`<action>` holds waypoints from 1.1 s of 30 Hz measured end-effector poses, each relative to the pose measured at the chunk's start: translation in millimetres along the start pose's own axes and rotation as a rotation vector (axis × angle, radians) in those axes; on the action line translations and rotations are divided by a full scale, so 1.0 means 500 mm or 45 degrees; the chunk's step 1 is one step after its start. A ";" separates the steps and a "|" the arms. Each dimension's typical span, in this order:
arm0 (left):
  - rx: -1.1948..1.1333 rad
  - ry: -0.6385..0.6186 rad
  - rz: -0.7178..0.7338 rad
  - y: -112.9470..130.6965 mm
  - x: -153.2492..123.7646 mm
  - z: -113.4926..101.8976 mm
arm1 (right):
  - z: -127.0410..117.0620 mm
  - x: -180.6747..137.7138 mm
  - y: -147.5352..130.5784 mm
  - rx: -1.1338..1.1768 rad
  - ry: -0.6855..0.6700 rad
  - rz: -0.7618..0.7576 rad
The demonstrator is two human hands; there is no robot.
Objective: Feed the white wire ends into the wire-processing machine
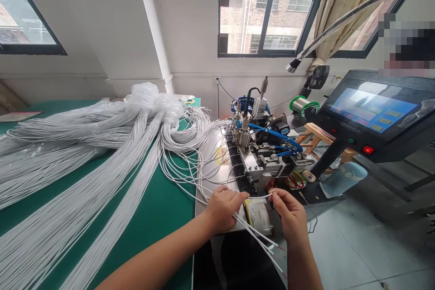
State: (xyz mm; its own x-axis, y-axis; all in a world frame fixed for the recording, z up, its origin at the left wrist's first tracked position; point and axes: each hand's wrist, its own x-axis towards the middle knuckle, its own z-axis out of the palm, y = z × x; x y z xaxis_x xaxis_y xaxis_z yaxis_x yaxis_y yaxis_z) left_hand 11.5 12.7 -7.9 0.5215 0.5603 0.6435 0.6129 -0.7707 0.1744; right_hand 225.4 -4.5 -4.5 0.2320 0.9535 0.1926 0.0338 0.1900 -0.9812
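My left hand (224,208) is closed around several white cables at the front edge of the machine. Below it, the cables' loose ends (261,235) hang out to the lower right, with small reddish tips. Between thumb and fingers, my right hand (288,213) pinches the end of one white cable (260,196), which runs across from the left hand. Just beneath this cable sits a roll with a white and yellow wrapping (260,217). Right behind both hands stands the machine (251,163), with metal cylinders and blue hoses.
Bundles of white cable (112,176), partly in clear plastic, lie on the green table (173,226). A control screen (374,106) stands at the right. A wire spool (304,106) and a blue container (345,179) are near the machine. A blurred person is at the far right.
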 end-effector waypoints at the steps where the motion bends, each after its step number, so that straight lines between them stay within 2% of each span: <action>1: 0.005 0.004 0.001 0.000 0.000 -0.001 | -0.002 0.000 0.001 0.003 -0.007 0.015; 10: 0.005 0.011 0.002 0.002 0.003 -0.009 | -0.016 0.004 0.006 -0.102 -0.110 0.016; 14: 0.018 -0.003 -0.015 0.003 0.004 -0.009 | -0.020 0.009 0.003 -0.360 -0.134 -0.060; 20: 0.055 -0.030 -0.035 0.003 0.003 -0.007 | -0.014 0.013 0.003 -0.705 -0.098 -0.289; 33: 0.033 -0.045 -0.055 0.002 -0.001 -0.001 | -0.012 0.013 0.016 -0.726 -0.040 -0.337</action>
State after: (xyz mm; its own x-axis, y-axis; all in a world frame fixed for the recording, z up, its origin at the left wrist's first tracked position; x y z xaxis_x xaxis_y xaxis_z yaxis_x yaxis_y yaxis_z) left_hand 11.6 11.7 -7.7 0.5144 0.6034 0.6093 0.6500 -0.7378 0.1819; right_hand 233.1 1.8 -11.1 0.1167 0.8993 0.4214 0.6011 0.2738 -0.7508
